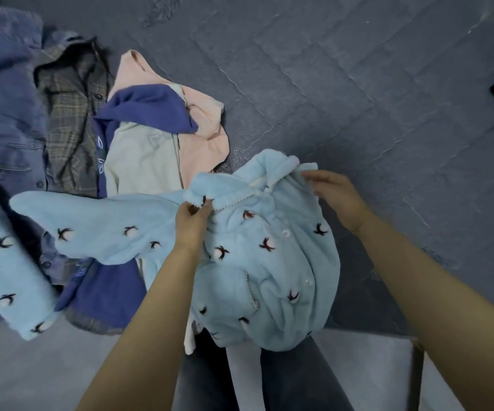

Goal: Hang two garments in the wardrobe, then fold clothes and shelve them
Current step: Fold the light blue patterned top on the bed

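Fleecy pale-blue pajama top (269, 262) hangs bunched, pinched at its collar by the left hand (192, 223). Right hand (333, 197) grips its far shoulder; a clothes pile (139, 137) lies left of it.

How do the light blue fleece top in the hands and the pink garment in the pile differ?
The light blue fleece top carries small dark bird motifs and white buttons; the pink garment looks plain. The top is gripped by the left hand and touched by the right hand, bunched; the pink one lies untouched, partly under a purple garment. Both are unfolded.
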